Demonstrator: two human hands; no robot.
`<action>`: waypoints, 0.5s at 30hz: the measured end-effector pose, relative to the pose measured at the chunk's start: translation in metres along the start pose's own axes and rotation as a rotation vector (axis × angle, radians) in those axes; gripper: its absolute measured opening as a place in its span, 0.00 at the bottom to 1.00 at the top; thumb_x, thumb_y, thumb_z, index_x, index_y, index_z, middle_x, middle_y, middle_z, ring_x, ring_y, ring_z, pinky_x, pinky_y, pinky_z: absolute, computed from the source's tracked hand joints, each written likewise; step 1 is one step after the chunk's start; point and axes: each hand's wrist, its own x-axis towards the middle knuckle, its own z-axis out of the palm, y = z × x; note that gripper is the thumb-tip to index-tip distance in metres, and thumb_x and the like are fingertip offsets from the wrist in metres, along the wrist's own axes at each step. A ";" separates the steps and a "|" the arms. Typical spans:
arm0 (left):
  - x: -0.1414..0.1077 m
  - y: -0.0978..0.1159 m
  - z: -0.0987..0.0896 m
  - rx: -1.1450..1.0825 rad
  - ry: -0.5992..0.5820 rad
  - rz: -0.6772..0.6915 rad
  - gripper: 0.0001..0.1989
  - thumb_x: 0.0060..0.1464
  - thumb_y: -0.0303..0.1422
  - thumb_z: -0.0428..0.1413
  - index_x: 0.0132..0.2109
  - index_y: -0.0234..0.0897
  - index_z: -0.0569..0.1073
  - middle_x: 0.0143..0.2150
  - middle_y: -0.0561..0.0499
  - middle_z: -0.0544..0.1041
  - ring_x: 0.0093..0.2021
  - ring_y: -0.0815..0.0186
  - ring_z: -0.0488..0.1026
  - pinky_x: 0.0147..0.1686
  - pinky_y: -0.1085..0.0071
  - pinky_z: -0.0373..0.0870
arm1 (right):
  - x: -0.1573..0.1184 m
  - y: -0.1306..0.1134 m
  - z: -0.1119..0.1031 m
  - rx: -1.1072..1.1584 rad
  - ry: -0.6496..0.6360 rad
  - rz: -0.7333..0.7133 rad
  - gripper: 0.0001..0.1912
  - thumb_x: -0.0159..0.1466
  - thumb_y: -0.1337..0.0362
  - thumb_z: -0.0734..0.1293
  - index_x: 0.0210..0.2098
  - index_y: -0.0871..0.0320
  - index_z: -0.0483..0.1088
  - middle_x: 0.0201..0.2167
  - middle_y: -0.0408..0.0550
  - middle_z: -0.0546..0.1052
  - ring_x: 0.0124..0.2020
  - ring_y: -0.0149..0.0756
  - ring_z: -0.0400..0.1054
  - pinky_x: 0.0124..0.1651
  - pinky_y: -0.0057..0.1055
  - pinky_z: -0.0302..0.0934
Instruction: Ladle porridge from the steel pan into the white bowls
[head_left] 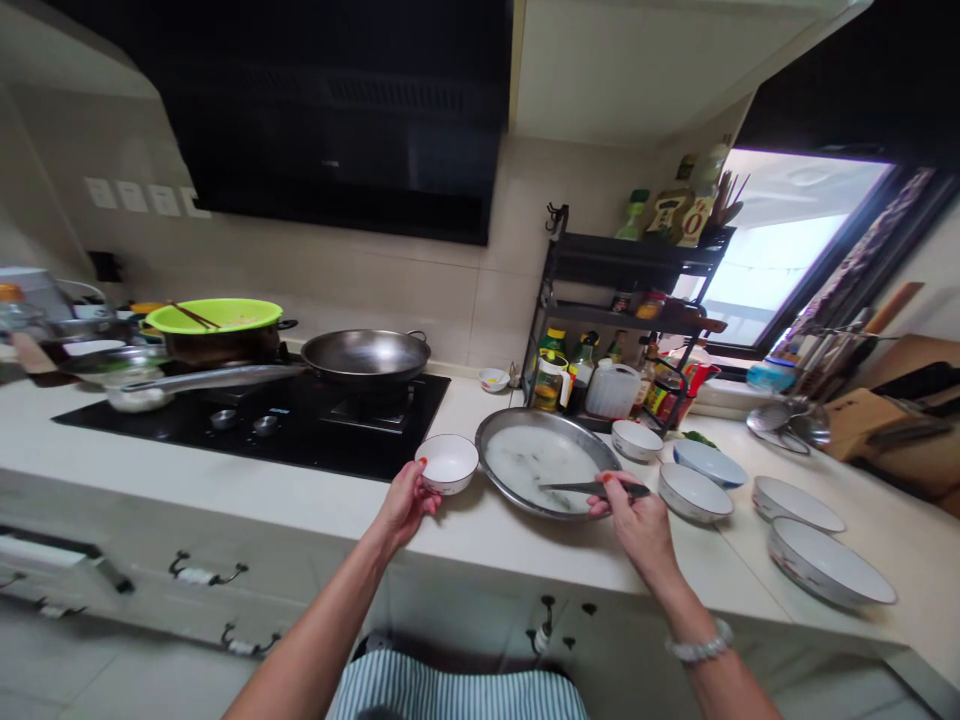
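My left hand [407, 500] grips a small white bowl [448, 463] by its near left side, thumb at the rim. No contents show in that bowl. To its right stands a wide metal basin [491, 478] with cloudy whitish liquid and a few dark bits in it. My right hand [634, 512] is closed around a dark long-handled utensil [581, 488], held over the basin's right side. The utensil's far tip reaches the liquid, and its exact kind I cannot make out.
A wok [365, 355] sits on the black cooktop [300, 435], left of it a pot topped by a lime-green basin [255, 316]. Several bowls [694, 493] stand on the right counter. Behind the metal basin is a black rack [600, 270] of bottles; a knife block [862, 420] is far right.
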 end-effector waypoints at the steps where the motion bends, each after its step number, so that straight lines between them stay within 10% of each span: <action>1: 0.000 0.000 0.000 0.002 -0.002 0.003 0.16 0.52 0.39 0.62 0.34 0.38 0.62 0.18 0.61 0.65 0.15 0.68 0.71 0.10 0.79 0.63 | 0.000 -0.001 -0.002 -0.001 0.014 -0.005 0.24 0.53 0.39 0.69 0.31 0.54 0.72 0.15 0.46 0.73 0.23 0.45 0.74 0.29 0.37 0.69; 15: 0.001 0.000 -0.002 0.015 0.014 0.011 0.18 0.50 0.39 0.64 0.34 0.39 0.61 0.18 0.61 0.64 0.15 0.68 0.71 0.10 0.79 0.63 | -0.003 -0.008 -0.011 -0.107 0.078 -0.295 0.18 0.62 0.46 0.66 0.33 0.55 0.72 0.30 0.52 0.77 0.24 0.39 0.73 0.30 0.36 0.69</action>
